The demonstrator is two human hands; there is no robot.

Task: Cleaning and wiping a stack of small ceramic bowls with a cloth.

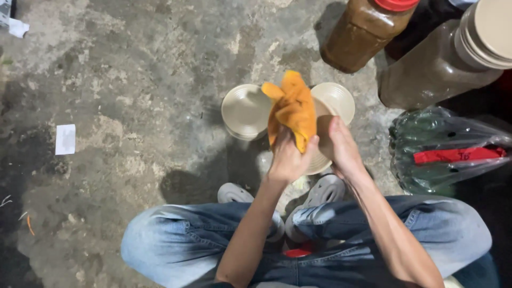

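Fingers of the left hand are closed around an orange cloth, which stands bunched above the fist, in the middle of the head view. The right hand lies flat against a beige lid just right of the cloth, fingers stretched along it; how firmly they grip cannot be told. 2 more beige lids lie on the concrete floor, one left of the cloth, one right. Far right stand 2 big brown jars. A clear bag with a red band lies right. Near, blue jeans and grey shoes show.
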